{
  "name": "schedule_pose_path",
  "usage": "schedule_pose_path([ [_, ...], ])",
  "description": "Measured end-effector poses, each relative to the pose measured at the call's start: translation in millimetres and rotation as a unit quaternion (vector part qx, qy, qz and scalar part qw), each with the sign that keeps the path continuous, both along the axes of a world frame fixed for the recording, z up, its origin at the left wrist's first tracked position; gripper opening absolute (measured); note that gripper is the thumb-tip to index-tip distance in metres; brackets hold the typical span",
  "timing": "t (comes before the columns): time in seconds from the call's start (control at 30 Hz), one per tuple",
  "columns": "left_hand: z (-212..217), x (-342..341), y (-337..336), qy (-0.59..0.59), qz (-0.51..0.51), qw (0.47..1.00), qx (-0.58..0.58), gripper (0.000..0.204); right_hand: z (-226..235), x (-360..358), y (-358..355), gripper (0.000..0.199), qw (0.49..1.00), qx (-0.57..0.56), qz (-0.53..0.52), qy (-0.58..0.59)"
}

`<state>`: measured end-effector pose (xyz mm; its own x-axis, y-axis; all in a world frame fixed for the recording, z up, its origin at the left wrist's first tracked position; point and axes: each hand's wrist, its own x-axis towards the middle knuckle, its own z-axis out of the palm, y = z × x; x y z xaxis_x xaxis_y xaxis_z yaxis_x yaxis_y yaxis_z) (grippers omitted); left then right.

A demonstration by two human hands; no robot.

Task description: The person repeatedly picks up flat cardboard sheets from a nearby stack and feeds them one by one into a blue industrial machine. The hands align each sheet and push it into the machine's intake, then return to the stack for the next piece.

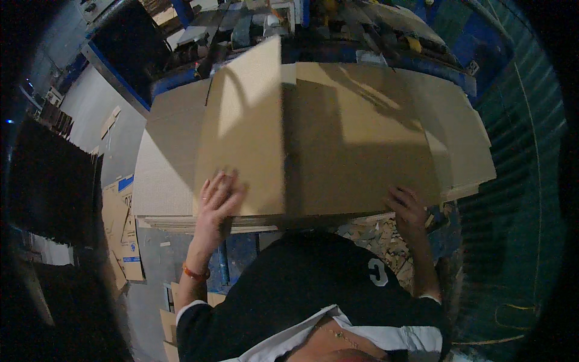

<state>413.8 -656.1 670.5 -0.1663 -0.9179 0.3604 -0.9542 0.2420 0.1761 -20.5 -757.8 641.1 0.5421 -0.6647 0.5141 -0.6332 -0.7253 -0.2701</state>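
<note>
A large brown cardboard sheet [362, 163] lies on top of a stack of flat cardboard [166, 163]. One folded panel [247, 139] of the sheet slants up on the left, and its far corner rises highest. My left hand [222, 196] rests on the near part of that panel with its fingers spread, slightly blurred. At the near right edge of the sheet is my right hand [409, 208], its fingers stretched over the cardboard and a little apart. The undersides of both hands are hidden.
Behind the stack stands a blue-framed machine [313, 51]. Cardboard scraps [380, 244] are heaped below the near edge on the right. Printed cardboard pieces [123, 229] lie on the grey floor [90, 114] at left. A green curtain-like surface [512, 229] borders the right side.
</note>
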Motion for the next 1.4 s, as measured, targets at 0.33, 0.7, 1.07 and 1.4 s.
schedule_pose_path([
  [0.33, -8.4, 8.4, -38.2, -0.036, -0.035, 0.997, 0.056, 0.047, 2.6, -8.1, -74.6, 0.041, 0.988, 0.075, 0.063, 0.118],
  [0.7, 4.5, 29.8, -82.5, -0.06, -0.094, 0.989, 0.098, 0.055, -5.9, -32.7, -196.9, 0.035, 0.974, 0.159, -0.085, -0.135],
  [1.07, 5.5, 40.3, -89.0, -0.059, -0.102, 0.989, 0.095, 0.072, -11.5, -67.9, -316.7, 0.036, 0.829, 0.464, -0.152, -0.272],
  [1.4, 12.5, 34.9, -92.5, -0.068, -0.111, 0.986, 0.102, 0.076, -28.1, -48.1, -317.1, 0.035, 0.95, 0.051, -0.303, 0.051],
])
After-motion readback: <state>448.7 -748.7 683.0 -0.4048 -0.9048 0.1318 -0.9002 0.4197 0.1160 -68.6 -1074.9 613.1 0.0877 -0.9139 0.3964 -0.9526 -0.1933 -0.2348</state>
